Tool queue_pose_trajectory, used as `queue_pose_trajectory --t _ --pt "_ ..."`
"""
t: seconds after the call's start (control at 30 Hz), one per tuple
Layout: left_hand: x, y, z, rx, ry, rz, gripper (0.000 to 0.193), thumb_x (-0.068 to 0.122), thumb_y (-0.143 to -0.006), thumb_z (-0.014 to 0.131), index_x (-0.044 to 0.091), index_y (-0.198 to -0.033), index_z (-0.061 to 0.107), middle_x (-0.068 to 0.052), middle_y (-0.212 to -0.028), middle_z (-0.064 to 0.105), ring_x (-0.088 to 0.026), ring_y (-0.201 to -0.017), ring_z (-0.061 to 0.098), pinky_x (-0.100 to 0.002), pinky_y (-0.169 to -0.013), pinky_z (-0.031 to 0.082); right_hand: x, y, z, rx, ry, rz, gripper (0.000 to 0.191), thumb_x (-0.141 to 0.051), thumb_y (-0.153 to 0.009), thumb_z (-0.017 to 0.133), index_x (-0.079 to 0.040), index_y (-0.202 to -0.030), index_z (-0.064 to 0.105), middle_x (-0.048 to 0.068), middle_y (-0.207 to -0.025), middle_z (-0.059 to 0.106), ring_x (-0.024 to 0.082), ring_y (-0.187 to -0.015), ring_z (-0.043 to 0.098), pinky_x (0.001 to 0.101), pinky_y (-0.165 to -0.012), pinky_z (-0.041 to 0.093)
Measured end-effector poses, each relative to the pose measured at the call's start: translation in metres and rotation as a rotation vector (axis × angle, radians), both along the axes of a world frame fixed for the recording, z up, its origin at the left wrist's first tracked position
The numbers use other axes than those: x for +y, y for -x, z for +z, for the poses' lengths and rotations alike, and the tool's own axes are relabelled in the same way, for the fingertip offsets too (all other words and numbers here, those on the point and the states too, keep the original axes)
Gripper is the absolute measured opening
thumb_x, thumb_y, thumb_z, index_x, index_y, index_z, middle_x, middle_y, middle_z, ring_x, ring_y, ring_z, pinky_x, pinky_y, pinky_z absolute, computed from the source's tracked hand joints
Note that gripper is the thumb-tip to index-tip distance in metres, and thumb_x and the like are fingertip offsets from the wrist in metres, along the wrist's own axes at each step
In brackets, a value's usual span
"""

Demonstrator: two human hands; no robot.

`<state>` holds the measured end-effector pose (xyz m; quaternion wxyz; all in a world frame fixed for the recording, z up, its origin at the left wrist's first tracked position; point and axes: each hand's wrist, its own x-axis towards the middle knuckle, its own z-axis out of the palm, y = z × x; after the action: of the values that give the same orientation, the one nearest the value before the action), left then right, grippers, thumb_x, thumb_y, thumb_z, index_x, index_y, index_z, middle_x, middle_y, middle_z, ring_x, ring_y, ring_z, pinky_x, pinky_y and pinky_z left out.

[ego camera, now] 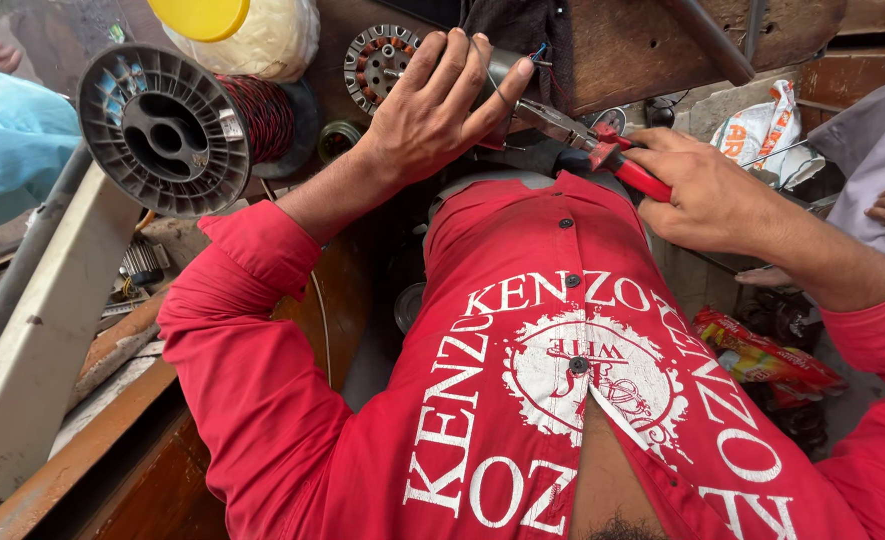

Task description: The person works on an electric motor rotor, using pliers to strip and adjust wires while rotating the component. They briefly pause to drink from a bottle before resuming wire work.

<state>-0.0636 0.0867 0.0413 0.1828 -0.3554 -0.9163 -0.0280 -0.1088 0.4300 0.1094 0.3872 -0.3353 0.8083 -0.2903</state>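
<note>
Cluttered wooden benchwork surrounds my hands. My left hand (432, 105) is curled over a round metal motor (497, 75), fingers gripping it against the bench. My right hand (707, 190) is closed around red-handled pliers (587, 145), whose steel nose points at the motor just beside my left fingertips. A thin wire (502, 95) crosses those fingers; if the nose slips, I judge it could nick skin or snap the strand. Left of my left hand sits a ribbed grey plastic spool (177, 130) of reddish wire.
</note>
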Motion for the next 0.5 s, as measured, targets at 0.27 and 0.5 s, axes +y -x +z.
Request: queue_pose_trajectory --t 0.27,0.5 --pt "0.008 -0.001 0.004 -0.408 -0.309 0.064 0.103 0.04 -0.077 0.087 -0.005 -0.154 0.036 -0.027 -0.13 0.06 -0.043 -0.119 0.059 -0.054 -0.104 0.044 0.013 0.0 -0.033 1.128 -0.033 0.1 0.037 -0.008 -0.098 0.067 -0.008 -0.135 0.072 0.021 -0.126 0.056 0.038 -0.112 0.055 0.0506 -0.092 0.04" --pt "0.038 -0.008 -0.017 -1.118 -1.575 0.491 0.089 0.029 -0.069 0.096 0.0 -0.139 0.05 -0.013 -0.123 0.068 -0.025 -0.115 0.066 -0.039 -0.103 0.054 0.037 0.006 -0.168 0.615 -0.118 -0.316 0.043 -0.007 -0.086 0.067 -0.007 -0.129 0.07 0.02 -0.131 0.054 0.042 -0.122 0.053 0.052 -0.104 0.044"
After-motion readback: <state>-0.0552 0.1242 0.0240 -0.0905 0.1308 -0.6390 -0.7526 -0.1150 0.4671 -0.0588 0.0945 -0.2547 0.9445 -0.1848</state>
